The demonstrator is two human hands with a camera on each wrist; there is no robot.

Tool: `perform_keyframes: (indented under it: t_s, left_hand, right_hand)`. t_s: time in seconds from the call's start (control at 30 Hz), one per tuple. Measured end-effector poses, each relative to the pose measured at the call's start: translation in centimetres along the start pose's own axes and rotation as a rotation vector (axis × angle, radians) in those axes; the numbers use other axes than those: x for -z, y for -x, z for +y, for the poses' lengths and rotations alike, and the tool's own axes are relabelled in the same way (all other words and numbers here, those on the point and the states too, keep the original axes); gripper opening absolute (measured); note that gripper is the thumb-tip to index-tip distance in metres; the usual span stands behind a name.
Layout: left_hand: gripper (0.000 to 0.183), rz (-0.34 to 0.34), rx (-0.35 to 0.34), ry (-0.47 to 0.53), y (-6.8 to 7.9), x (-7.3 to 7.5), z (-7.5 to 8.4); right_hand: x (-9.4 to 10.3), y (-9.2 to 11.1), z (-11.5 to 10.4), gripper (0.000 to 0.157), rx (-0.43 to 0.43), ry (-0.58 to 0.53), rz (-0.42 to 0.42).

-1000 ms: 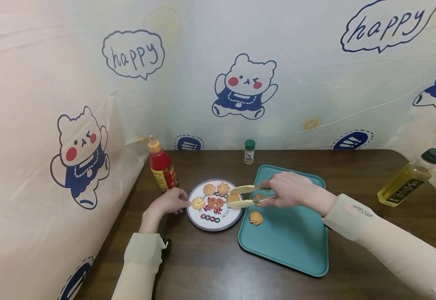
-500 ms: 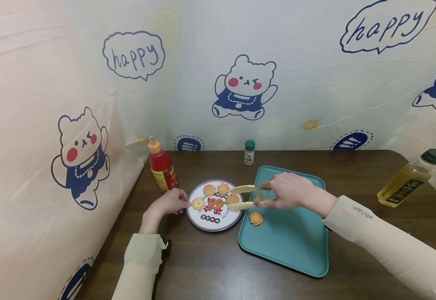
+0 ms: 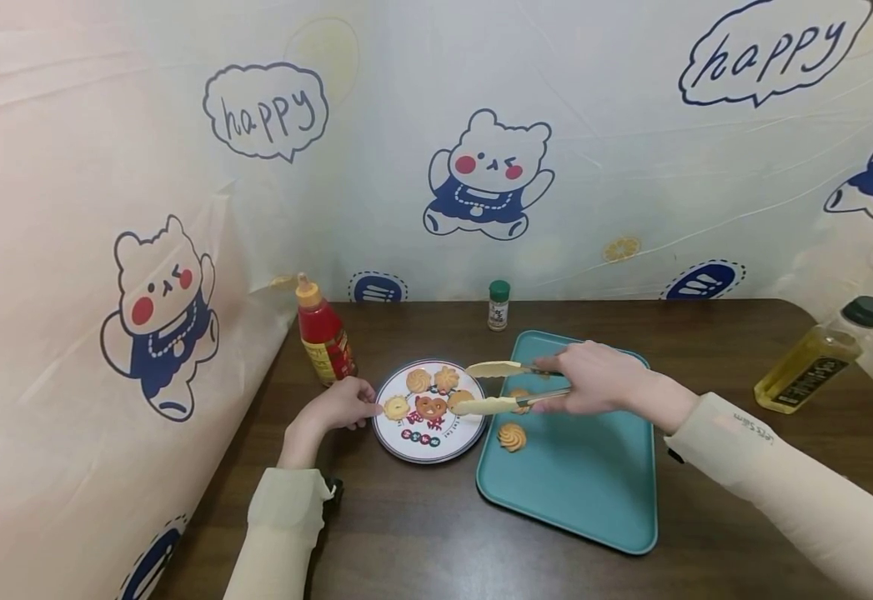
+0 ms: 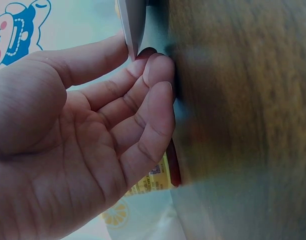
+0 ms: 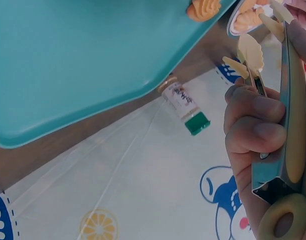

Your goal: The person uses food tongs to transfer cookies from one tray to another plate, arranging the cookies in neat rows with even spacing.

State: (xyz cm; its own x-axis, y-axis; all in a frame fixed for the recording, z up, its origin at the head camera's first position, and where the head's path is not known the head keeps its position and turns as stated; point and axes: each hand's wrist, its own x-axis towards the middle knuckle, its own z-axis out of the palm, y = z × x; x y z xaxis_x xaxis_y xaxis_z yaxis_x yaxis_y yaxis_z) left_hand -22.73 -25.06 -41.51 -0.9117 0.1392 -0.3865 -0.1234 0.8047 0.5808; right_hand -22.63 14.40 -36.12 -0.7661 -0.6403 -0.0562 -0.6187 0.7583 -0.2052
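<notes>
My left hand (image 3: pixel 337 403) pinches the left rim of a white plate (image 3: pixel 400 443), thumb above and fingers under it in the left wrist view. My right hand (image 3: pixel 597 379) grips metal tongs (image 5: pixel 293 110) with cream tips, and the tips are spread apart over the plate's right side. A plain round cookie (image 3: pixel 457 399) lies on the plate beside the lower tip, partly covered by it. A heart-shaped brown cookie (image 3: pixel 430 407), a pale ring-shaped cookie (image 3: pixel 396 407) and two other cookies sit on the plate too.
A teal tray (image 3: pixel 579 492) touches the plate's right side, bearing a swirl cookie (image 3: pixel 512 437) and another cookie partly behind the tongs. A red sauce bottle (image 3: pixel 327 337) stands behind the left hand, a green-capped spice jar (image 3: pixel 499 307) at the back, an oil bottle (image 3: pixel 811 362) at right.
The tongs' tips have spread wider and the right hand has shifted slightly right and back, leaving the round cookie on the plate. The left hand stays at the rim.
</notes>
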Motion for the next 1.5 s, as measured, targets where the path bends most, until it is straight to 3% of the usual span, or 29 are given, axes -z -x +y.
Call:
perform_keyframes:
  t_s: [0.63,1.1,1.5]
  left_hand:
    - [0.027,0.010,-0.001,-0.005,0.0,0.1,0.1]
    - [0.028,0.004,-0.003,-0.002,0.0,0.1,-0.1]
    - [0.029,0.001,-0.004,-0.006,0.2,0.1,0.2]
  right_hand:
    - [0.9,3.9,3.3,0.078,-0.050,-0.025,0.079]
    - [-1.4,6.3,5.2,0.078,-0.069,-0.063,0.056]
    - [-3.7,6.7,5.8,0.080,-0.095,-0.086,0.055]
